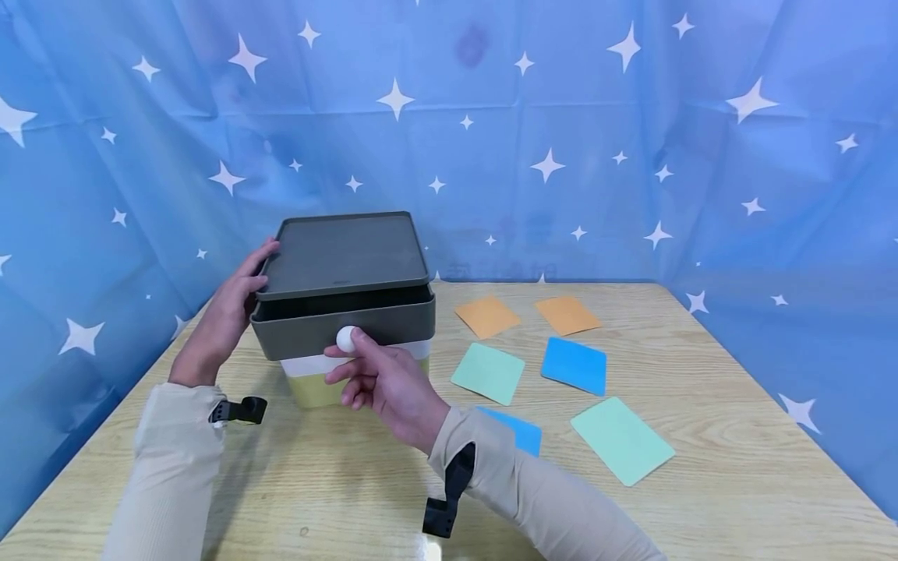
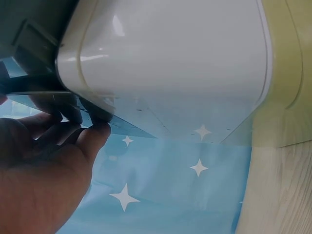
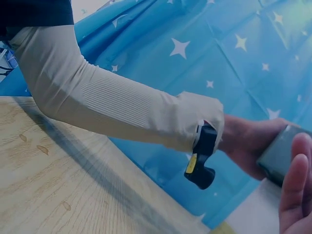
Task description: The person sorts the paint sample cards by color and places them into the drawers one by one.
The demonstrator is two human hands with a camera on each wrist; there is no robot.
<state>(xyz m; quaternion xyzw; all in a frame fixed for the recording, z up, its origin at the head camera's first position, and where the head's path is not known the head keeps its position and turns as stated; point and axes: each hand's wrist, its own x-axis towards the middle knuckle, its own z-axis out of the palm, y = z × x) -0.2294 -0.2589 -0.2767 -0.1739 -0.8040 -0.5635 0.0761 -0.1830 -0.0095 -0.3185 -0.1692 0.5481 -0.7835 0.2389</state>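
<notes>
Blue star-printed curtain [image 1: 477,202] behind; wood-grain tabletop [image 1: 758,499] in front of you. Box unit [image 1: 344,249] stands on the left part of it: yellow tier [image 1: 310,392] lowest, white tier [image 1: 300,365] next, dark grey drawer [image 1: 295,333] on top, partly out, with a gap behind its front edge. Judgement: move the drawer level and square to the unit; a sideways twist could bind it or drag the stack. Your left hand [image 1: 224,315] lies with fingers spread against the dark left side; even pressure there should brace it. Your right hand [image 1: 398,389], before the front, pinches the white knob [image 1: 345,339] by thumb and forefinger, leaving the unit between both hands. Coloured cards [image 1: 489,372] lie right of the unit.
</notes>
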